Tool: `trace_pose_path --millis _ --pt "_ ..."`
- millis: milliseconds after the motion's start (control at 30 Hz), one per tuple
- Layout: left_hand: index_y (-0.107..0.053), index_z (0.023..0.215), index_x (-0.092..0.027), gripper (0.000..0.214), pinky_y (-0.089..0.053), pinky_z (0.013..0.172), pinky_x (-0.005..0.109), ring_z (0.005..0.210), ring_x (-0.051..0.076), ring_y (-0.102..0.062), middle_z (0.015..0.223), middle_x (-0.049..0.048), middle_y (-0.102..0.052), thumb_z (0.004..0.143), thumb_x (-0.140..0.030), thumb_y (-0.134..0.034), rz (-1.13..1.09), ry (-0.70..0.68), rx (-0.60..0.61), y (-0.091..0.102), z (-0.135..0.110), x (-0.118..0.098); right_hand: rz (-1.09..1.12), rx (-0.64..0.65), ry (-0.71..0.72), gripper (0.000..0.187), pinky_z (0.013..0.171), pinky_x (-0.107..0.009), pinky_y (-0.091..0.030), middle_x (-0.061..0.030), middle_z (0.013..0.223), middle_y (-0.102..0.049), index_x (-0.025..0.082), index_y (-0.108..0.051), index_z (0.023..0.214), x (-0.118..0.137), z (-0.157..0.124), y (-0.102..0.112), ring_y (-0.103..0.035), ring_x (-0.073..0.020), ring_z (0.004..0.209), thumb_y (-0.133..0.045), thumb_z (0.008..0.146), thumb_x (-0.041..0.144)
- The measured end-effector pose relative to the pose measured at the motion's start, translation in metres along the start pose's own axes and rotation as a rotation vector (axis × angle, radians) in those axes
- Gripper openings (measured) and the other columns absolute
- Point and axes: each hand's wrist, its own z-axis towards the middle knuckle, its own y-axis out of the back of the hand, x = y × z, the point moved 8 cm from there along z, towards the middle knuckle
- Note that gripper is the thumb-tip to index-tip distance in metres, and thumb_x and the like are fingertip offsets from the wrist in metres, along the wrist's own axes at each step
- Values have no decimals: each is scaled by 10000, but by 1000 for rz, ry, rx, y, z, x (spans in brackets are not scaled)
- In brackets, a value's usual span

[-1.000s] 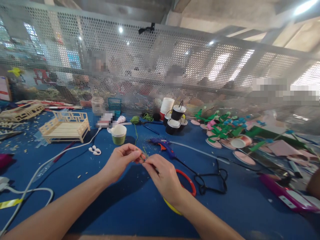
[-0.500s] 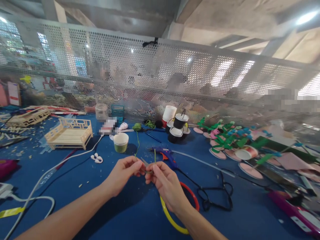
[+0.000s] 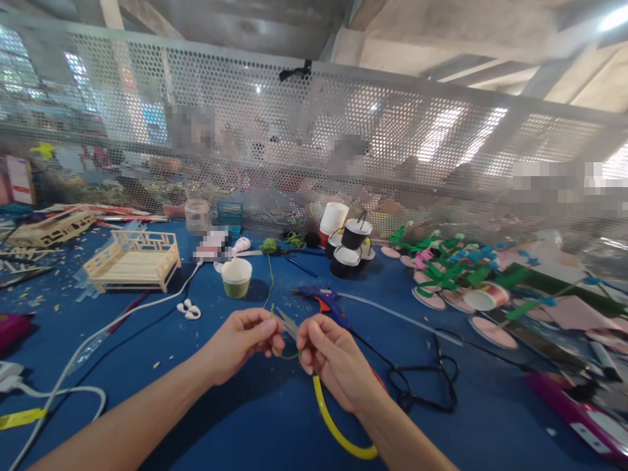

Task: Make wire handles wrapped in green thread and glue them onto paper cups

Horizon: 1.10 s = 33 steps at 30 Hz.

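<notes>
Perforated panelling is standing along the back of a blue bench in the head view, the one view here. On the left a wooden frame is resting, and black buckets and paper flowers are filling the rear and right.

Green yarn is hanging in a short slack curve between the two hands, low over the middle of the bench. The left hand is pinching it, thumb and fingers together, with a loose end poking up above them. The right hand is bunching its fingers, seemingly clamped on the other side of the strand, though the exact grip is hidden. Another strand is running from the ball down behind the left hand; whether it is the same piece, I cannot tell. Scissors are lying under and beside the right hand, a cup is standing beyond the left, and a glue gun is lying beyond the right.

Judging by its look, the yarn is weighing almost nothing and handling soft and limp, bending rather than pushing. Fingertips close to the end would be giving the surest hold.
</notes>
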Motion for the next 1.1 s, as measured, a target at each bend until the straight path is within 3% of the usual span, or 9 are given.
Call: trace_pose_path --millis 167,300,367,467,533,600,733,933,1100 --pt "-561 640 -116 229 -350 510 190 491 63 -496 510 -4 -581 661 -329 -644 -42 10 20 0 0 1 20 65 -27 265 394 -172 -355 27 579 -541 139 -526 602 -4 -3 -5 -456 -36 411 -624 683 371" --pt "-551 737 -128 244 -374 521 208 498 75 -495 536 -7 -562 688 -361 -603 73 -1 -1 3 2 0 38 19 -15 258 412 -173 -373 25 585 -536 138 -545 613 -5 -2 -1 -463 -42 434 -619 688 373" --pt "-527 869 -152 277 -404 554 233 558 98 -520 633 3 -569 690 -351 -597 241 -127 -93 9 1 -10 61 -34 -10 246 431 -172 -385 20 601 -546 138 -554 622 -5 0 4 -469 -44 453 -620 691 365" --pt "-512 965 -188 344 -433 631 255 726 137 -531 839 40 -547 658 -283 -636 664 -503 -237 10 -13 -38 97 -100 -5 213 470 -172 -402 9 642 -569 140 -573 653 -5 3 10 -490 -55 506 -636 682 342" --pt "-544 969 -203 302 -437 692 262 829 159 -519 924 65 -535 679 -238 -620 964 -703 -187 -4 -22 -45 119 -111 -15 205 486 -176 -408 5 655 -577 141 -579 666 -6 5 11 -499 -62 530 -651 668 333" --pt "-585 922 -208 190 -436 717 254 846 156 -525 926 72 -557 734 -199 -558 1152 -804 -83 -16 -26 -42 138 -98 -43 206 491 -183 -410 0 659 -584 140 -580 670 -8 7 8 -499 -67 531 -661 657 329" --pt "-622 856 -193 152 -440 687 230 752 142 -560 809 74 -622 782 -185 -489 1245 -810 29 -23 -23 -36 134 -66 -85 207 500 -188 -410 -8 654 -588 132 -582 664 -10 9 6 -499 -67 529 -665 653 322" --pt "-640 889 -216 207 -430 665 259 713 165 -566 778 77 -658 797 -194 -456 1302 -746 93 -30 -22 -31 33 -55 -107 263 469 -188 -391 2 605 -572 125 -563 640 -14 13 7 -491 -62 487 -678 617 360" --pt "-645 833 -198 211 -438 645 254 687 156 -560 734 79 -635 804 -212 -436 1276 -742 -39 -20 -21 -40 -340 -179 -15 375 462 -231 -408 -10 610 -563 127 -574 703 9 17 27 -506 -96 490 -604 625 493"
